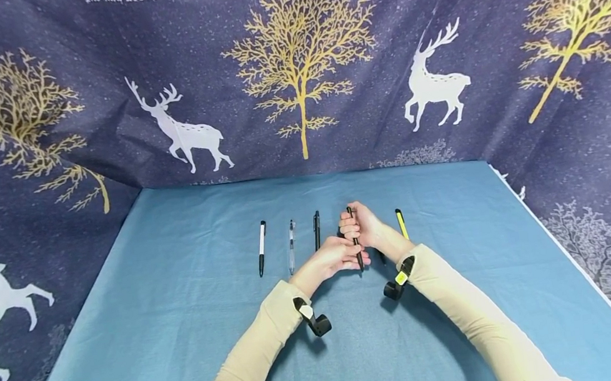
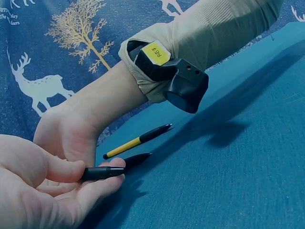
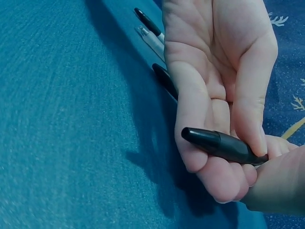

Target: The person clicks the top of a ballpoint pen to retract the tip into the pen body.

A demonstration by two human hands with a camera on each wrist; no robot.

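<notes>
A slim black pen [image 1: 359, 261] is held up over the cloth between both hands, its tip pointing toward the person. The left hand [image 1: 338, 254] pinches its lower part, thumb on top and fingers underneath, as the left wrist view shows with the pen's tapered end [image 2: 102, 173] sticking out past the thumb. Around the upper part, the right hand [image 1: 367, 224] has its fingers curled. In the right wrist view the black barrel [image 3: 221, 145] lies across the left fingers [image 3: 220, 179], while its far end is hidden.
Left of the hands lie a white-and-black pen [image 1: 262, 249], a clear pen [image 1: 292, 247] and a black pen [image 1: 317, 230], roughly parallel. To the right, a yellow-and-black pen [image 2: 138, 142] lies beside a dark pen [image 2: 138, 160], partly hidden. Blue cloth [image 1: 146, 334] covers the table; a printed curtain [image 1: 353, 65] hangs behind.
</notes>
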